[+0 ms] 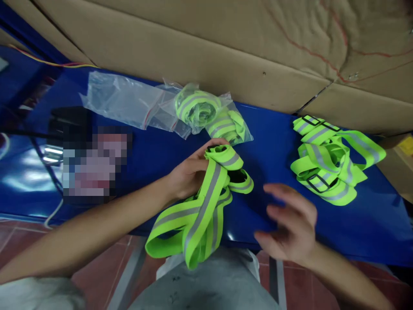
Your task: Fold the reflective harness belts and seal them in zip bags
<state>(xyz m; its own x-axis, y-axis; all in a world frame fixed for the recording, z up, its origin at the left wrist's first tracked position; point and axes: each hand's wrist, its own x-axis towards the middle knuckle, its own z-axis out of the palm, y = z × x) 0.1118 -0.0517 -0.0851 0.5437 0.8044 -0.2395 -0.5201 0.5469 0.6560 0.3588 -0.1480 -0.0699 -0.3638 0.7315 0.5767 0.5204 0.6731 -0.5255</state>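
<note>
My left hand (190, 172) grips a neon-green reflective strap (206, 202) with a grey stripe down its middle. Part of the strap is bunched at the fingers, and long loops hang down over the table's near edge. To the right of it, my right hand (290, 228) is slightly blurred, fingers apart and curved, touching nothing. A second pile of reflective straps (325, 159) with black buckles lies farther right on the blue table (264, 150). Behind my left hand, rolled straps (200, 107) sit inside clear plastic bags.
Flat clear zip bags (119, 99) lie along the back left. A brown cardboard wall (193, 47) borders the table's far side. At left are a black object (69, 120), cables and a blurred-out patch. A cardboard box (400, 163) stands beyond the right end.
</note>
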